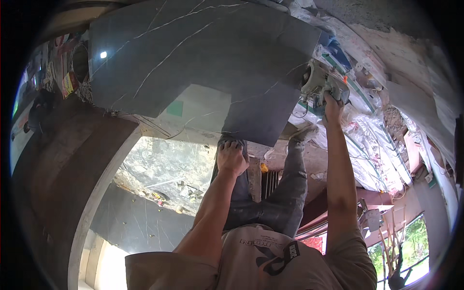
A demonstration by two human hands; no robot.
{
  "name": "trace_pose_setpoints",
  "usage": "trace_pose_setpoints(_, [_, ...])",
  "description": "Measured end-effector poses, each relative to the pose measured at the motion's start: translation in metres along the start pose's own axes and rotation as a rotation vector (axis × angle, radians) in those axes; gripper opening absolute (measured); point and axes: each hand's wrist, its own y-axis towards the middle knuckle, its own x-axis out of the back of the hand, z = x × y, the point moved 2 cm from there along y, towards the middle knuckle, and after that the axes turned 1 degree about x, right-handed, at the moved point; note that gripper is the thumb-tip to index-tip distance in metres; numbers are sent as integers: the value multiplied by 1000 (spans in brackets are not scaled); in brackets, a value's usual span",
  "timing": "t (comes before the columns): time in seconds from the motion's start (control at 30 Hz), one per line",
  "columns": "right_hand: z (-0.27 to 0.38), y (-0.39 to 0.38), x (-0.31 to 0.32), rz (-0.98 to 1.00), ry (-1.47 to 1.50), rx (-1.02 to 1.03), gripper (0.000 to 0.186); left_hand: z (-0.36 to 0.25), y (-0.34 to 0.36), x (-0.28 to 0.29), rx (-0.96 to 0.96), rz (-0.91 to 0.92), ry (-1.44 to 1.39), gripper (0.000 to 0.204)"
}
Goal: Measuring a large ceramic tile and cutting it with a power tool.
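A dark stone slab (193,63) with thin white veins fills the far part of the view. At its right edge my right hand (333,104) is closed around a dusty, pale grey-green handheld power tool (316,79); its exact kind is hard to tell. The tool's body lies against or just beside the slab's edge, and its underside is hidden. My left hand (232,157) rests on my left knee (233,139), below the slab's near edge. Its fingers lie bent over the knee, a little apart, with no object in them.
Plastic-wrapped panels (382,145) and sheeting lean along the right. Beneath the slab, a pale dusty floor (159,159) carries rubble and a small yellow-and-black disc (159,195). A large brown panel (63,159) stands at left, with another dark slab (140,217) nearby.
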Motion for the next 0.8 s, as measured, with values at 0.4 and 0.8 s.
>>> trace_pose_setpoints(0.4, [-16,-1,6,61,43,-11,36,-5,4,5,15,24,15,33])
trace_pose_setpoints(0.8, [3,-13,5,80,-10,68,37,-4,4,5,-1,-22,19,32])
